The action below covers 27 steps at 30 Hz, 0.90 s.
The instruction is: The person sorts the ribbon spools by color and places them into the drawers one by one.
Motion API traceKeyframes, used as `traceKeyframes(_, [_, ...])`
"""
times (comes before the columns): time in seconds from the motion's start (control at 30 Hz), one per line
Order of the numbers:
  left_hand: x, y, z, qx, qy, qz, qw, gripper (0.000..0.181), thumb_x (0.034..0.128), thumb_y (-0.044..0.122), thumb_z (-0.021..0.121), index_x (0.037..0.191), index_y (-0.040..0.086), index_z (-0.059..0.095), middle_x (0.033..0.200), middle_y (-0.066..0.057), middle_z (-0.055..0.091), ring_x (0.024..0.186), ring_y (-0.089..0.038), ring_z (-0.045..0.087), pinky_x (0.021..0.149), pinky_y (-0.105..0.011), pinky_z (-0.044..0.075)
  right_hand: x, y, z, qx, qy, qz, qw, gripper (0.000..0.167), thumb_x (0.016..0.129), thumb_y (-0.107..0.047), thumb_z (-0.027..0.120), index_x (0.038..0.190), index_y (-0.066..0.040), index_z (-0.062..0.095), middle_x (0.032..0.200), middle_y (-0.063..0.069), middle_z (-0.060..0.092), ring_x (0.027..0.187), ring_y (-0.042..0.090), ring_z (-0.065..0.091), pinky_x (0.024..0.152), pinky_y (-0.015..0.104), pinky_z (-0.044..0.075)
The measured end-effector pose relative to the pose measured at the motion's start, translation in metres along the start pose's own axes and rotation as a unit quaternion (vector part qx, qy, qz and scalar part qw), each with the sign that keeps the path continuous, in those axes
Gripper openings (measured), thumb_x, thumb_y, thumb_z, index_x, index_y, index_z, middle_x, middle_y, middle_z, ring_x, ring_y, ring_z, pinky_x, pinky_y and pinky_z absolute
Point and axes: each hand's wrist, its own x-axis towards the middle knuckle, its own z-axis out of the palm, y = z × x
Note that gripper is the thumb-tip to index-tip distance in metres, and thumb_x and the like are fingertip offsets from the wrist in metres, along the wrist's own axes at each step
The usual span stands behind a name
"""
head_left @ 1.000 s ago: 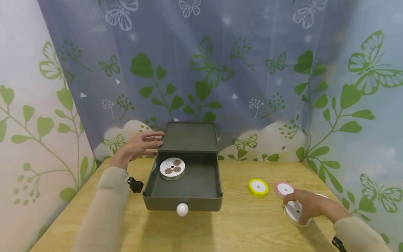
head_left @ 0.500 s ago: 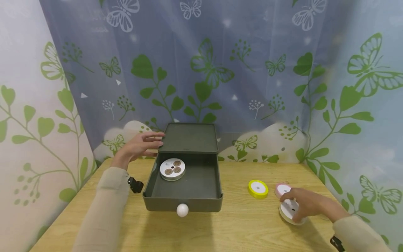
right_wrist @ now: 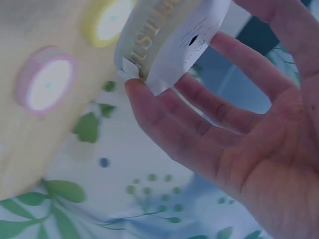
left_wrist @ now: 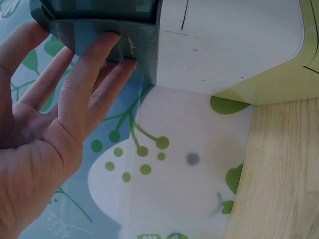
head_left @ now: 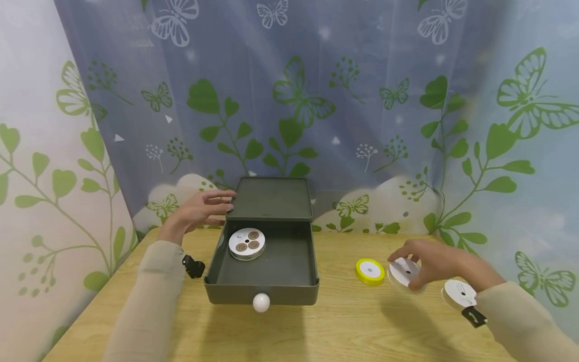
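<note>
My left hand (head_left: 196, 208) rests its fingertips on the left side of a dark green drawer box (head_left: 273, 198); the left wrist view shows the fingers extended against its wall. The box's drawer (head_left: 262, 294) is pulled out, and a white ribbon spool (head_left: 247, 242) with brown round marks lies in its back left. Over the table at right, my right hand (head_left: 436, 259) grips another white ribbon spool (head_left: 400, 274) by its edge. Gold letters show on that spool's pale ribbon in the right wrist view.
A yellow ribbon spool (head_left: 370, 271) lies right of the drawer, and a white spool (head_left: 459, 294) lies near my right wrist. The pink spool (right_wrist: 45, 82) shows in the right wrist view. A round white knob (head_left: 261, 302) juts from the drawer front. Patterned curtain (head_left: 289, 100) backs the table.
My right hand has lifted the white ribbon spool off the table and moved it left and away from me, now covering the pink spool in the head view. My left hand stays put.
</note>
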Motion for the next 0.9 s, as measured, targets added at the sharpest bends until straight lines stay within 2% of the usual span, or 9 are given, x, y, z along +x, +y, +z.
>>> traceKeyframes(0.27, [0.001, -0.002, -0.001, 0.000, 0.001, 0.005, 1.0000, 0.061, 0.1034, 0.021, 0.065, 0.159, 0.010, 0.040, 0.167, -0.019, 0.032, 0.151, -0.042, 0.036, 0.105, -0.046, 0.057, 0.014, -0.034, -0.026, -0.026, 0.015, -0.024, 0.9993, 0.061, 0.073, -0.021, 0.087, 0.131, -0.020, 0.071, 0.124, 0.011, 0.065, 0.106, 0.032, 0.065, 0.077, 0.035, 0.054])
traceKeyframes(0.37, [0.001, -0.002, 0.000, 0.002, 0.001, 0.003, 1.0000, 0.060, 0.1038, 0.020, 0.064, 0.158, 0.010, 0.041, 0.167, -0.019, 0.032, 0.151, -0.042, 0.036, 0.106, -0.047, 0.056, 0.020, -0.045, -0.031, -0.034, 0.012, -0.028, 0.9989, 0.061, 0.073, -0.022, 0.088, 0.132, -0.021, 0.071, 0.123, 0.010, 0.065, 0.106, 0.030, 0.064, 0.076, 0.034, 0.053])
traceKeyframes(0.57, [0.000, 0.002, 0.002, 0.011, -0.012, 0.008, 0.9998, 0.061, 0.1042, 0.020, 0.063, 0.159, 0.008, 0.039, 0.169, -0.020, 0.028, 0.152, -0.043, 0.034, 0.112, -0.058, 0.050, 0.032, -0.067, -0.039, -0.050, 0.005, -0.043, 0.9978, 0.062, 0.076, -0.024, 0.088, 0.135, -0.019, 0.069, 0.115, 0.003, 0.065, 0.105, 0.027, 0.064, 0.079, 0.034, 0.054])
traceKeyframes(0.77, [0.001, 0.004, -0.001, 0.022, -0.018, 0.007, 0.9996, 0.060, 0.1043, 0.020, 0.063, 0.158, 0.006, 0.039, 0.167, -0.023, 0.030, 0.149, -0.045, 0.037, 0.106, -0.053, 0.056, 0.040, -0.085, -0.046, -0.057, 0.008, -0.069, 0.9960, 0.060, 0.076, -0.021, 0.087, 0.134, -0.019, 0.070, 0.117, 0.002, 0.066, 0.103, 0.023, 0.062, 0.082, 0.036, 0.053])
traceKeyframes(0.9, [0.002, 0.006, -0.002, 0.030, -0.021, 0.006, 0.9993, 0.061, 0.1036, 0.021, 0.064, 0.157, 0.006, 0.041, 0.165, -0.026, 0.032, 0.148, -0.046, 0.039, 0.105, -0.053, 0.057, 0.043, -0.093, -0.049, -0.066, 0.010, -0.081, 0.9944, 0.060, 0.077, -0.021, 0.086, 0.134, -0.020, 0.070, 0.116, 0.000, 0.066, 0.101, 0.020, 0.060, 0.081, 0.033, 0.051])
